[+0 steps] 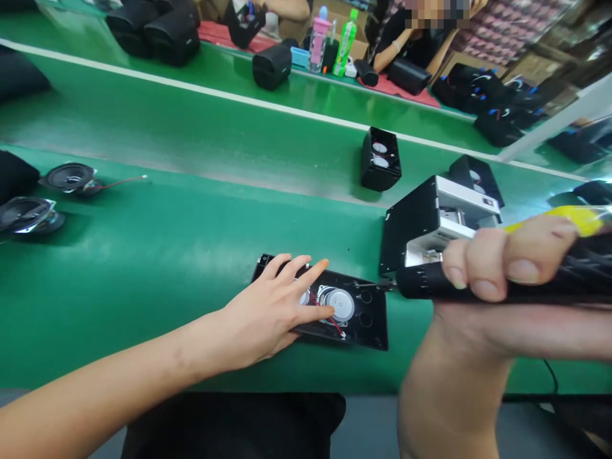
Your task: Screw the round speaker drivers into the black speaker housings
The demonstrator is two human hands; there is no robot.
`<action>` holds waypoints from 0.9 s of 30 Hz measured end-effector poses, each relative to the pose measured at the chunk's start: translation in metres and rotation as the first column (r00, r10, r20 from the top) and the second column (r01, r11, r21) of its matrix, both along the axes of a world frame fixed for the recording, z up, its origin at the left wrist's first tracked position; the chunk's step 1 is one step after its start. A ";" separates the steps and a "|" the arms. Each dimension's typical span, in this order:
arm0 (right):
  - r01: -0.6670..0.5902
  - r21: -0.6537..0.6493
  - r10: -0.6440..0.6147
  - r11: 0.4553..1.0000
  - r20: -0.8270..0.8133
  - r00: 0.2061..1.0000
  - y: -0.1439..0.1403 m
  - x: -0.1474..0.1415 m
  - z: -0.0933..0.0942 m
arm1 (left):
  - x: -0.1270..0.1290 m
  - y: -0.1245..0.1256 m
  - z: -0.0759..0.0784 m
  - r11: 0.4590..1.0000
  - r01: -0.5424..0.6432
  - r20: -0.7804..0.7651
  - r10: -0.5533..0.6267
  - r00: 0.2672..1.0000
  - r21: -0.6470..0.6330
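Note:
My left hand (272, 306) lies across a black speaker panel (375, 331), its fingers spread over the top. Two round silver-backed speaker drivers sit in the panel; the right driver (340, 305) shows fully, with a red wire and white plug beside it, while my fingers partly hide the other. My right hand (497, 261) is wrapped round a black electric screwdriver (421, 282) with a yellow part behind the fingers. Its thin bit points left, over the panel's upper right part; whether it touches a screw I cannot make out.
Behind the screwdriver stands a black and silver screw feeder (411, 217). An open black speaker box (381, 159) is farther back. Two loose speaker drivers (71, 178) lie at left. Across the bench, a person (406, 44) sits among black speakers (272, 65) and bottles (345, 43).

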State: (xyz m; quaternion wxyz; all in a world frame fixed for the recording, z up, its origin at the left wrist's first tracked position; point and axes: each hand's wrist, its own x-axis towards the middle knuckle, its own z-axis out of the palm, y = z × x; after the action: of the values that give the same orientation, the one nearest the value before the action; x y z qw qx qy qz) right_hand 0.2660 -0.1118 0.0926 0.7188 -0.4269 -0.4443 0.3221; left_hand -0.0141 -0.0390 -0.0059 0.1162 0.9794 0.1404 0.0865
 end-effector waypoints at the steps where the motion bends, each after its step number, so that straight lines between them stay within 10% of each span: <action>1: 0.003 0.083 0.001 0.997 -0.040 0.999 0.009 -0.018 -0.004 | 0.000 0.000 0.000 1.000 0.001 0.002 -0.001 1.000 -0.001; 7: -0.038 0.064 0.043 0.997 -0.080 0.996 0.041 -0.076 -0.032 | 0.001 0.002 -0.001 1.000 0.006 -0.002 -0.006 1.000 -0.005; 27: -0.186 0.202 0.207 0.962 -0.088 0.974 0.063 -0.068 -0.070 | 0.002 0.004 0.000 0.999 0.017 0.003 -0.017 1.000 -0.029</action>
State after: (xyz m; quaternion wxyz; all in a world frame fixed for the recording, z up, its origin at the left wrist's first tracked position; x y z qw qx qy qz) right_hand 0.1976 -0.0491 0.0229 0.7442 -0.2909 -0.4739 0.3701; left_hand -0.0118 -0.0353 -0.0055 0.1313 0.9787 0.1333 0.0846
